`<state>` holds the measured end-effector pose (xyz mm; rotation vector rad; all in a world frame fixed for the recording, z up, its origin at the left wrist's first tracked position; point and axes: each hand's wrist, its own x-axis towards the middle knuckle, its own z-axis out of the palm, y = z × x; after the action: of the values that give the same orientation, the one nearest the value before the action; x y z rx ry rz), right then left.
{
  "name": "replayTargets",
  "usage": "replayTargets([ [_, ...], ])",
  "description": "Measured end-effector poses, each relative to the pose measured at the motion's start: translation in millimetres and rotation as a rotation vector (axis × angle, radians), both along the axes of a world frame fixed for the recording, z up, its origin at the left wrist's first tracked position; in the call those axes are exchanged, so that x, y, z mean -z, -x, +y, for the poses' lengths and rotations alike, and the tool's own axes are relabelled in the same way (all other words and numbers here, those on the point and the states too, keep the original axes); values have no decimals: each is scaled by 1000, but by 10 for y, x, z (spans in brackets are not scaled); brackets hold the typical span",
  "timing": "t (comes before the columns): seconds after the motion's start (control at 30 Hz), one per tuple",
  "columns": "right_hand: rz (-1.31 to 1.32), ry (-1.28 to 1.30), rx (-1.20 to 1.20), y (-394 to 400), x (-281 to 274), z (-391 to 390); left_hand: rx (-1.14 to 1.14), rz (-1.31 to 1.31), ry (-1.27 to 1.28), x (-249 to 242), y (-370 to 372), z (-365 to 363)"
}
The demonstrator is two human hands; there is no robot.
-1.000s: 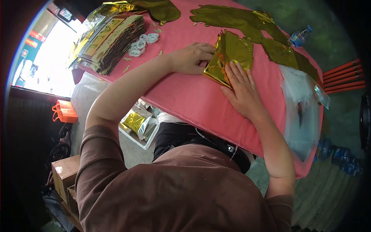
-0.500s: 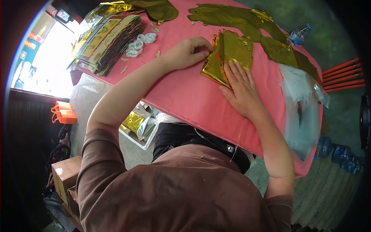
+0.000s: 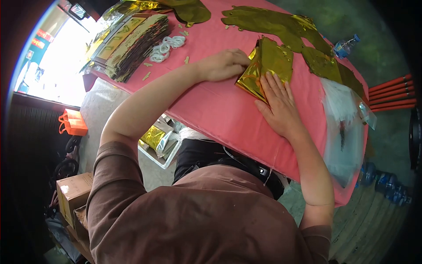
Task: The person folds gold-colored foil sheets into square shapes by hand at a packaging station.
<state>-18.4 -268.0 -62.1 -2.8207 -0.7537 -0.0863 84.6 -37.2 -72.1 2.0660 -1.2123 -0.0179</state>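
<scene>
A folded gold foil sheet (image 3: 278, 56) lies on the pink-covered table (image 3: 211, 103), its left part creased and bent up into a flap. At that left edge is my left hand (image 3: 223, 65), fingers curled and closed on the foil; the fingertips are partly hidden. My right hand (image 3: 280, 106) rests flat on the lower right of the foil, fingers stretched out and pressing down.
Stacked printed bundles (image 3: 136, 46) and white rings (image 3: 165, 48) lie on the left. More gold sheets (image 3: 268, 24) spread along the far edge near a plastic bottle (image 3: 346, 46). Clear plastic bags (image 3: 343, 141) lie at right. Below stands a white bin (image 3: 165, 160).
The view has shifted slightly, so the table sits a little further right. My left fingers have curled in closer on the foil's left edge. My right hand stays flat on it.
</scene>
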Motion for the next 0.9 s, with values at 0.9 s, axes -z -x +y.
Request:
replayTargets([
  [0.9,-19,51,4,-8,34,0,-316,-93,97,25,194,-191],
])
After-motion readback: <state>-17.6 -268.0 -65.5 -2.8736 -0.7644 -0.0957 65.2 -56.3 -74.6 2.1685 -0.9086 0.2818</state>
